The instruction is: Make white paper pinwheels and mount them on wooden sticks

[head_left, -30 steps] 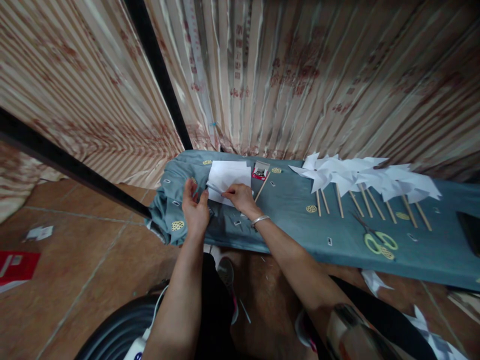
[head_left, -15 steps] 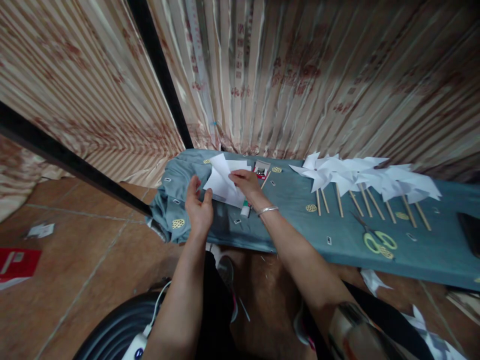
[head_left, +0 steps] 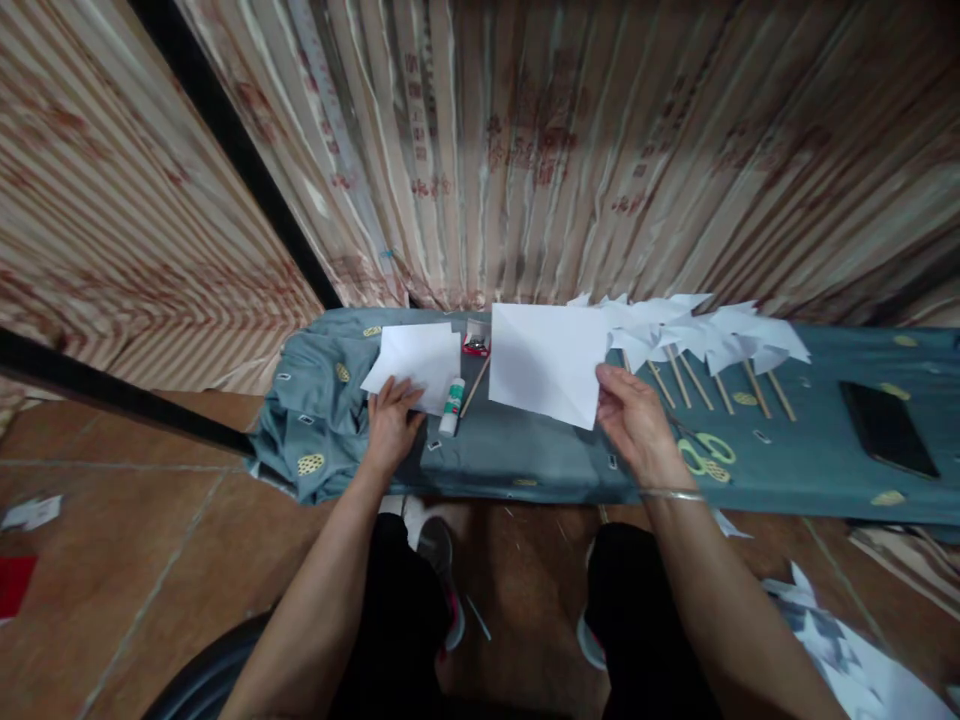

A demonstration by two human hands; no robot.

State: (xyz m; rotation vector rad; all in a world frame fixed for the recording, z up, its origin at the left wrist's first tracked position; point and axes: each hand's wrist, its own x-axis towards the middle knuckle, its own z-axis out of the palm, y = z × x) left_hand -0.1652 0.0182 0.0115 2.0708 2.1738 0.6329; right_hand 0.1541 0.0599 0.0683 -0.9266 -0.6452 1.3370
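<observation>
My right hand [head_left: 636, 418] pinches the lower right edge of a white sheet of paper [head_left: 546, 360], held up over the bench. My left hand [head_left: 392, 425] rests its fingers on the near edge of other white paper [head_left: 421, 358] at the bench's left end; it grips nothing that I can see. Between the two lie a glue stick [head_left: 451, 406], a small red box [head_left: 476, 338] with small metal pieces in it, and a thin wooden stick [head_left: 475, 386].
White paper pinwheels [head_left: 705, 328] on wooden sticks overlap along the back right of the cloth-covered bench [head_left: 525, 460]. Green-handled scissors [head_left: 705, 452] lie near my right wrist, and a black phone [head_left: 889, 428] farther right. Paper scraps [head_left: 840, 640] are on the floor.
My right hand has moved right, carrying a sheet away from the other paper. My left hand has come down onto the paper left behind. The view has shifted to the right.
</observation>
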